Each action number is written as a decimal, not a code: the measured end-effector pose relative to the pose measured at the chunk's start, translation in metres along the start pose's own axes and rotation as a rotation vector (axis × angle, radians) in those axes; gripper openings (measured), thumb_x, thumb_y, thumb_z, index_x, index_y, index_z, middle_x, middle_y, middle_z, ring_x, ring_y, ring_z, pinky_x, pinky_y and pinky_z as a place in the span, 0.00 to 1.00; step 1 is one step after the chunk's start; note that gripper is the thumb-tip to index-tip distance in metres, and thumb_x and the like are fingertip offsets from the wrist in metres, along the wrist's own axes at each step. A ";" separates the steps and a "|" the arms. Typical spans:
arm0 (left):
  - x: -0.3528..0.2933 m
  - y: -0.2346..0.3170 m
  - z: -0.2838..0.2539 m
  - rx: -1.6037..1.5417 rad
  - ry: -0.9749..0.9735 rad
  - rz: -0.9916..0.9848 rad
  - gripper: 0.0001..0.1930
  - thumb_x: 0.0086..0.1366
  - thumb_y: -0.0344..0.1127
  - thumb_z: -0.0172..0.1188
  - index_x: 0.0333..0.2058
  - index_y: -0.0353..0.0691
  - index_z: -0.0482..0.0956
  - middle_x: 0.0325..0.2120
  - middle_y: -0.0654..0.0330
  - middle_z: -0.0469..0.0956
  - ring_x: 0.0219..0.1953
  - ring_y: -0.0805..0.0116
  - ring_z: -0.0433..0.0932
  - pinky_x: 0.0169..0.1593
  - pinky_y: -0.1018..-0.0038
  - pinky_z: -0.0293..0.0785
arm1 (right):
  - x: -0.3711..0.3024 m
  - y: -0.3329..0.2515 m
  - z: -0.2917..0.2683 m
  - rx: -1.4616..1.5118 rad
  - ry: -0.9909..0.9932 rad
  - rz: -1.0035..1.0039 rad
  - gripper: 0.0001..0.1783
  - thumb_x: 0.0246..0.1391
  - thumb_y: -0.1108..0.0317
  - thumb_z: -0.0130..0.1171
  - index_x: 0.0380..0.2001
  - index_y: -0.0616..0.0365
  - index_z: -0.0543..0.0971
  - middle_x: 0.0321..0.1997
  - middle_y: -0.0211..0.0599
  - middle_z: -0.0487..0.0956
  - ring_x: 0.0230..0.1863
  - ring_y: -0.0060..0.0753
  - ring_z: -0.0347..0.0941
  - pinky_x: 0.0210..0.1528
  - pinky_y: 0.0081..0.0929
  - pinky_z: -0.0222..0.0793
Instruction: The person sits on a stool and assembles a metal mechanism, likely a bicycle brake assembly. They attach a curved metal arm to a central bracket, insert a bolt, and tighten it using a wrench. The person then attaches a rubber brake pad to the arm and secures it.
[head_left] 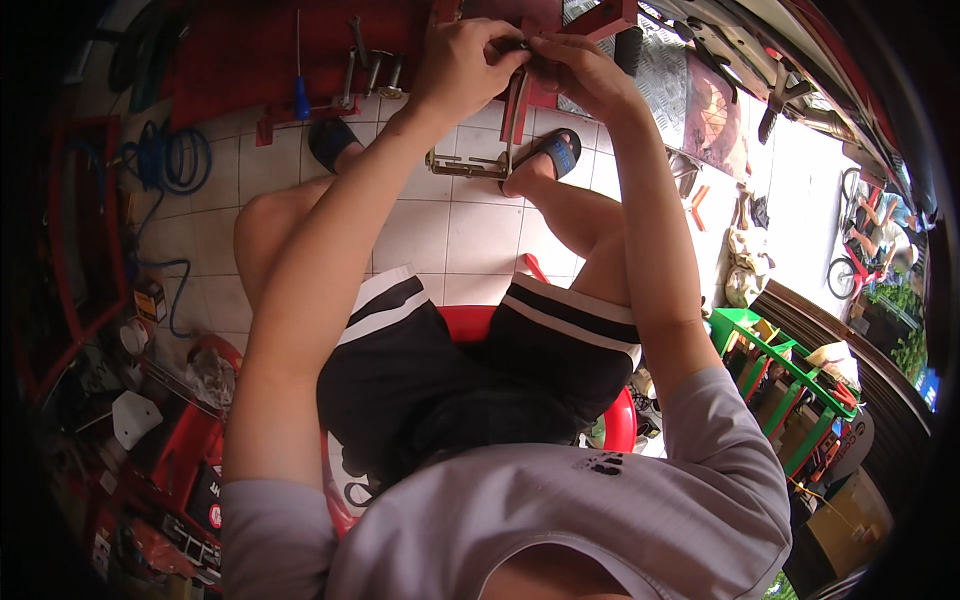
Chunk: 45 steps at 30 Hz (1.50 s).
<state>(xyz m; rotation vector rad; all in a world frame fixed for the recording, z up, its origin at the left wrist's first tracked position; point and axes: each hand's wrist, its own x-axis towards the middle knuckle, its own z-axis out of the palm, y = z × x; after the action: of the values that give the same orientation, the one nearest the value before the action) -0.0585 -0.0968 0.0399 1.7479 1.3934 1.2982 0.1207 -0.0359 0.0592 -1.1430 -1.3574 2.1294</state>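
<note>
Both my hands are raised to the top middle of the view, with their fingertips meeting. My left hand point(462, 72) is closed, its thumb and index finger pinched together. Facing it, my right hand point(588, 76) is also closed, with bent fingers. Between the fingertips shows a small dark piece point(522, 45), too small to name and mostly hidden by the fingers. Just below the hands, a red metal bar point(516, 108) points down toward me. A thin brass-coloured metal frame point(468, 168) hangs at its lower end, above the tiled floor.
A blue-handled screwdriver point(302, 98) and several metal tools point(374, 74) stand in a red rack to the left of my hands. Coiled blue hose point(180, 160) lies at far left. A green-framed shelf point(790, 370) stands at right. My sandalled feet are below the workpiece.
</note>
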 end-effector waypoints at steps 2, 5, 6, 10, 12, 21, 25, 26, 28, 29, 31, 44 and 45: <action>-0.001 -0.001 -0.001 0.036 -0.057 -0.011 0.11 0.56 0.33 0.64 0.36 0.36 0.80 0.28 0.55 0.82 0.29 0.66 0.82 0.32 0.75 0.76 | 0.000 0.007 -0.002 -0.014 0.059 0.008 0.15 0.54 0.63 0.56 0.37 0.66 0.77 0.30 0.35 0.78 0.31 0.21 0.71 0.33 0.17 0.65; -0.001 -0.006 0.000 0.145 -0.143 -0.079 0.10 0.57 0.34 0.62 0.36 0.36 0.80 0.27 0.54 0.81 0.29 0.63 0.82 0.33 0.71 0.76 | -0.002 0.014 -0.013 -0.256 0.125 0.044 0.14 0.53 0.63 0.57 0.35 0.65 0.79 0.27 0.33 0.78 0.28 0.21 0.72 0.32 0.17 0.67; -0.003 -0.010 0.000 0.193 -0.171 -0.112 0.10 0.57 0.35 0.61 0.36 0.36 0.80 0.27 0.54 0.81 0.29 0.62 0.82 0.33 0.70 0.76 | -0.003 0.018 -0.018 -0.374 0.141 0.061 0.14 0.53 0.63 0.58 0.35 0.65 0.79 0.26 0.33 0.78 0.26 0.21 0.72 0.31 0.17 0.67; -0.001 -0.026 -0.008 0.357 -0.380 -0.280 0.11 0.60 0.38 0.57 0.36 0.37 0.79 0.25 0.54 0.81 0.30 0.57 0.80 0.37 0.64 0.75 | -0.002 0.048 -0.048 -0.445 0.237 0.236 0.12 0.53 0.64 0.58 0.31 0.64 0.80 0.28 0.36 0.79 0.25 0.24 0.73 0.29 0.20 0.69; -0.001 -0.023 -0.014 0.412 -0.469 -0.361 0.14 0.58 0.41 0.58 0.36 0.36 0.80 0.29 0.51 0.81 0.34 0.54 0.80 0.40 0.62 0.76 | 0.000 0.064 -0.059 -0.385 0.293 0.323 0.12 0.54 0.65 0.58 0.30 0.64 0.79 0.27 0.36 0.79 0.25 0.25 0.74 0.31 0.20 0.71; 0.003 -0.009 -0.035 0.534 -0.623 -0.454 0.19 0.60 0.47 0.56 0.36 0.35 0.80 0.32 0.48 0.80 0.37 0.53 0.80 0.43 0.60 0.75 | 0.026 0.125 -0.140 -0.123 0.371 0.489 0.11 0.57 0.65 0.53 0.33 0.64 0.77 0.29 0.38 0.78 0.29 0.28 0.75 0.33 0.22 0.74; 0.001 -0.011 -0.043 0.507 -0.526 -0.410 0.19 0.59 0.46 0.57 0.35 0.33 0.80 0.31 0.46 0.80 0.37 0.51 0.80 0.43 0.59 0.75 | 0.053 0.154 -0.157 -0.137 0.492 0.468 0.10 0.58 0.65 0.53 0.32 0.61 0.77 0.27 0.37 0.78 0.27 0.27 0.75 0.31 0.21 0.73; 0.003 -0.004 -0.043 0.507 -0.540 -0.422 0.18 0.59 0.46 0.57 0.33 0.33 0.80 0.30 0.46 0.80 0.36 0.50 0.80 0.43 0.59 0.75 | 0.056 0.162 -0.172 -0.231 0.515 0.516 0.10 0.58 0.64 0.53 0.31 0.61 0.77 0.26 0.36 0.78 0.26 0.26 0.74 0.29 0.21 0.72; 0.003 -0.003 -0.042 0.522 -0.547 -0.420 0.18 0.59 0.45 0.56 0.33 0.33 0.80 0.29 0.46 0.80 0.35 0.51 0.80 0.42 0.60 0.76 | 0.069 0.176 -0.187 -0.366 0.612 0.569 0.11 0.57 0.63 0.54 0.28 0.58 0.78 0.23 0.32 0.77 0.21 0.23 0.71 0.22 0.21 0.68; 0.001 -0.002 -0.042 0.514 -0.535 -0.415 0.18 0.59 0.45 0.56 0.33 0.33 0.80 0.29 0.46 0.80 0.34 0.51 0.80 0.42 0.60 0.76 | 0.075 0.180 -0.193 -0.431 0.586 0.561 0.12 0.55 0.62 0.55 0.26 0.58 0.78 0.21 0.32 0.76 0.18 0.23 0.70 0.19 0.21 0.65; -0.001 -0.002 -0.041 0.509 -0.523 -0.412 0.17 0.59 0.44 0.56 0.33 0.33 0.80 0.29 0.46 0.80 0.34 0.52 0.81 0.41 0.61 0.77 | 0.083 0.186 -0.207 -0.561 0.539 0.541 0.13 0.53 0.59 0.58 0.22 0.58 0.78 0.16 0.32 0.75 0.13 0.23 0.68 0.14 0.21 0.61; 0.000 -0.002 -0.035 0.546 -0.490 -0.340 0.16 0.59 0.43 0.57 0.27 0.33 0.80 0.23 0.47 0.79 0.30 0.54 0.81 0.39 0.61 0.77 | 0.092 0.200 -0.239 -0.722 0.766 0.511 0.23 0.51 0.48 0.55 0.27 0.61 0.81 0.19 0.36 0.79 0.15 0.25 0.74 0.18 0.23 0.69; -0.001 -0.003 -0.035 0.549 -0.480 -0.345 0.16 0.59 0.43 0.57 0.27 0.33 0.80 0.23 0.47 0.79 0.30 0.54 0.81 0.39 0.61 0.77 | 0.091 0.200 -0.239 -0.707 0.754 0.523 0.24 0.52 0.47 0.55 0.28 0.61 0.81 0.19 0.36 0.79 0.15 0.25 0.74 0.18 0.23 0.69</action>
<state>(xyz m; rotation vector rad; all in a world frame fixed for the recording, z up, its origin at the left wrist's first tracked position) -0.0912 -0.1020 0.0504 1.8682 1.7437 0.2890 0.2772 0.0693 -0.2048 -2.4723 -1.5345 1.1661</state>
